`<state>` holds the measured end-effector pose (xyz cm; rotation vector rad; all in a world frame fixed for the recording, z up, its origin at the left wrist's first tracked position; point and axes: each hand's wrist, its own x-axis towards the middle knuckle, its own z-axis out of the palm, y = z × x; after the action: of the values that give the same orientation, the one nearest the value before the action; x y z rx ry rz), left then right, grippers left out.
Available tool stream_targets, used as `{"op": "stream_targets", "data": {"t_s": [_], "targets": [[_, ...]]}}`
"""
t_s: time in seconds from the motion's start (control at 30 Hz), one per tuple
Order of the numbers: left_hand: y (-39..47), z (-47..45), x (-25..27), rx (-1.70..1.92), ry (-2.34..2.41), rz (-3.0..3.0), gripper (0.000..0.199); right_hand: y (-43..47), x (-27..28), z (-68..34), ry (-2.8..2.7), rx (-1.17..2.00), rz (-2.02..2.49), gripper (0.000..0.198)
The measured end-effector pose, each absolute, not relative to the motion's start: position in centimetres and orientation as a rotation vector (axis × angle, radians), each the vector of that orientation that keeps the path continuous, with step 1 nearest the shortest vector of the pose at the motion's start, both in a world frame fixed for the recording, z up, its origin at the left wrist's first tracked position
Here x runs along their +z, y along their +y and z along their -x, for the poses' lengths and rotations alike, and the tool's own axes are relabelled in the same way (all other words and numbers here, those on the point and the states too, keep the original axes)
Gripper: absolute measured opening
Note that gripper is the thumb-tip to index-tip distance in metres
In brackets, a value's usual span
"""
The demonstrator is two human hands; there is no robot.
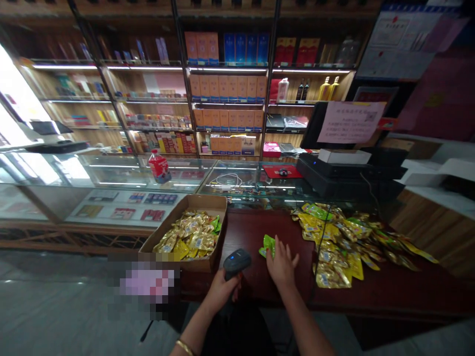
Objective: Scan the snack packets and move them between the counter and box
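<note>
My left hand (222,286) is wrapped round the grip of a dark handheld barcode scanner (237,262) with a small blue light. To its right, my right hand (282,262) has its thumb on a small green snack packet (266,243), which seems pinched at its right edge; the other fingers are spread. An open cardboard box (218,264) with many gold, yellow and some green packets stands left of the scanner. On the right side of the dark red table (245,222) lies a loose pile of gold, yellow and green packets (330,235).
Behind the table runs a glass display counter (181,170) with a red bottle (159,167), a white cable and a mouse (283,172) on a red mat. A monitor with a paper notice (351,122) stands above a black cash drawer. A thin dark cord crosses the pile.
</note>
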<state>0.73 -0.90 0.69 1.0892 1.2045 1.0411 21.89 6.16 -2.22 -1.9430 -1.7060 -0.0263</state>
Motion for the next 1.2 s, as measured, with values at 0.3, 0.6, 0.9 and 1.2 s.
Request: {"op": "stream_targets", "data": {"t_s": [0.3, 0.6, 0.9, 1.2], "targets": [[-1.2, -1.0, 1.5, 1.059, 1.197, -1.082, 0.026, 6.3, -2.6, -22.7, -1.707, 0.224, 1.618, 0.055], [-1.2, -0.9, 1.2, 0.977, 1.205, -1.171, 0.030, 6.8, -3.1, -23.4, -1.385, 0.553, 1.376, 0.070], [-1.2, -0.9, 1.4, 0.957, 1.201, -1.180, 0.032, 7.1, -3.2, -24.5, -1.247, 0.731, 1.274, 0.067], [-1.4, -0.8, 1.7, 0.921, 1.184, -1.239, 0.027, 6.9, -2.8, -24.0, -1.199, 0.758, 1.272, 0.068]]}}
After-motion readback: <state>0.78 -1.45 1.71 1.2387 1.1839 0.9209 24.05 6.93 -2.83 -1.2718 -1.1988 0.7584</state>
